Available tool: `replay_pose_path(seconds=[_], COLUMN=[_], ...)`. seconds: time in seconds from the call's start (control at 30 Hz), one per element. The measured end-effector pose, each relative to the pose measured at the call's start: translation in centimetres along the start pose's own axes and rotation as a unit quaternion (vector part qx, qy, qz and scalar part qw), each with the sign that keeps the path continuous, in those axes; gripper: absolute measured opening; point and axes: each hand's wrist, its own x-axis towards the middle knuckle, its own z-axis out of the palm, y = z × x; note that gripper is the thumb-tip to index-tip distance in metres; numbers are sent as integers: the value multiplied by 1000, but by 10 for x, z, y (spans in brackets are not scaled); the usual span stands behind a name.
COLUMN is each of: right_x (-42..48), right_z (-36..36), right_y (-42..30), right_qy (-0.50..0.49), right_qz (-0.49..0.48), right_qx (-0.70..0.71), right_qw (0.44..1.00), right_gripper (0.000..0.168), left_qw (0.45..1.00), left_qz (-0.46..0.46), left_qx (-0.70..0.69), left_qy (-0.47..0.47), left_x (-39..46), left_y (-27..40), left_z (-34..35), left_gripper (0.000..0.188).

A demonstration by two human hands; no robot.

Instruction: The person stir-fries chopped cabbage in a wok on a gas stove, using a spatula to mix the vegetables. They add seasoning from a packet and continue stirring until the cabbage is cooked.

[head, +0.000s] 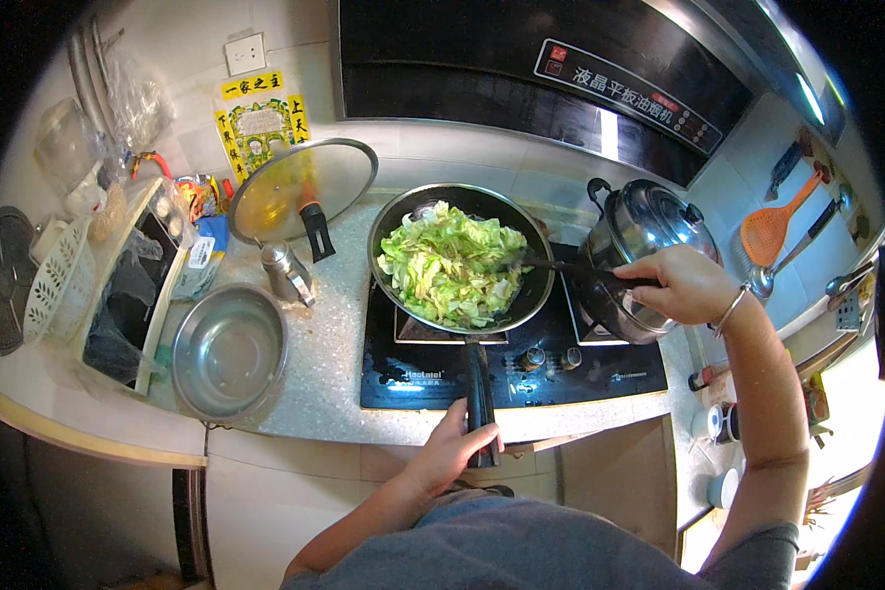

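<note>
A dark frying pan (540, 221) sits on the left burner of a black glass gas stove (442, 380). Chopped green leafy vegetable (450, 265), likely cabbage or lettuce, is heaped inside it. My left hand (453, 450) grips the pan's black handle (478, 383), which points toward my body. In my right hand (682, 284) is the dark handle of a spatula (579, 271). It reaches leftward over the pan's right rim, and its blade is hidden among the leaves. Behind that hand, on the right burner, stands a lidded stainless steel pot (653, 217).
Left of the stove are an empty metal basin (228, 354), a metal shaker (284, 269) and a glass lid (295, 192) leaning against the wall. A range hood (472, 66) hangs above the back. An orange skimmer (771, 225) hangs on the right wall. Cups (723, 487) stand at right.
</note>
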Motion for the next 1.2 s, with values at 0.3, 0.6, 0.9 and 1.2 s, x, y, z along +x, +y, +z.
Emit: replay_pose_path(seconds=[0.3, 0.6, 0.9, 1.2], right_x=[46, 26, 33, 88], right_z=[56, 36, 26, 57], right_y=[5, 4, 25, 9], right_qy=[41, 113, -7, 82], right_qz=[-2, -79, -21, -81], right_qx=[-97, -121, -128, -211], right_qw=[994, 983, 991, 971], right_gripper=[31, 29, 34, 34], left_qw=[1000, 1000, 1000, 999], left_qz=[-3, -8, -18, -17], left_qx=[-4, 4, 23, 20], left_qy=[-6, 14, 12, 18], left_x=[2, 0, 1, 0], left_y=[0, 1, 1, 3], left_z=[3, 2, 1, 4], left_gripper=[19, 20, 25, 23])
